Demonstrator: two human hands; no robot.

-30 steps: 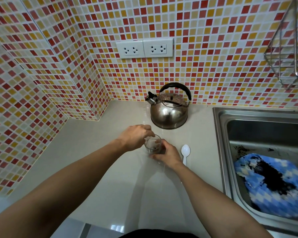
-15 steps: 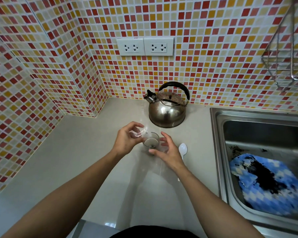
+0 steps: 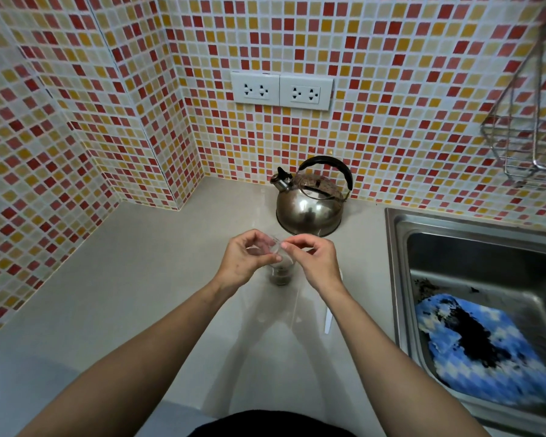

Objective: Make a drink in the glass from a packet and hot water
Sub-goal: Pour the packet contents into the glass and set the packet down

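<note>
A small clear glass [image 3: 280,274] with brown powder at its bottom stands on the counter, partly hidden under my hands. Just above it, my left hand [image 3: 245,258] and my right hand [image 3: 312,258] both pinch a small clear plastic packet [image 3: 271,247]. Behind them the steel kettle [image 3: 309,203] with a black handle stands upright against the tiled wall. A white plastic spoon [image 3: 328,320] lies on the counter to the right, its bowl hidden by my right wrist.
A steel sink [image 3: 397,279] with a blue-white cloth [image 3: 486,351] soiled black fills the right side. A wire rack [image 3: 530,146] hangs on the wall above it. Two wall sockets [image 3: 281,91] sit over the kettle. The beige counter [image 3: 123,279] stretches left to the tiled corner.
My right hand let go of the glass and rose to the packet. Both hands now hold the packet above the glass; before, the left hand alone tipped it over the rim.
</note>
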